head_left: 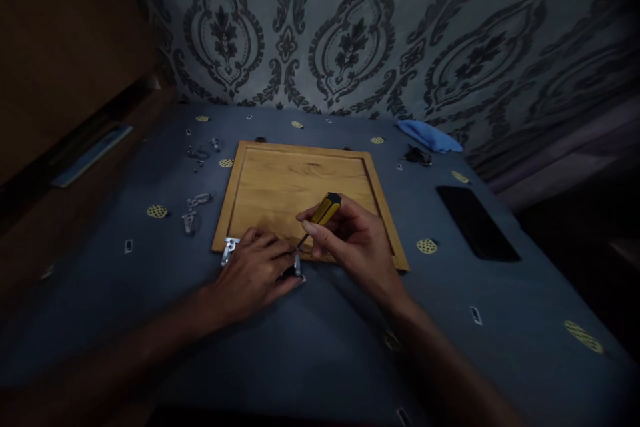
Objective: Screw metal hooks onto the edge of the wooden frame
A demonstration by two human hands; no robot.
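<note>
A wooden panel with a raised frame lies flat on the patterned blue cloth. My right hand grips a screwdriver by its yellow and black handle. The shaft slants down to the panel's near edge, its tip close to my left fingertips. There my left hand is closed around a silver metal hinge, thumb below and fingers on top, hiding most of it. Another silver hinge shows at the panel's near left corner, beside my left hand. Whatever the tip touches is too small to make out.
Loose metal hinges lie left of the panel, with small hardware pieces behind them. At the right are a black phone-like slab, a dark small object and a blue cloth. Wooden furniture borders the left.
</note>
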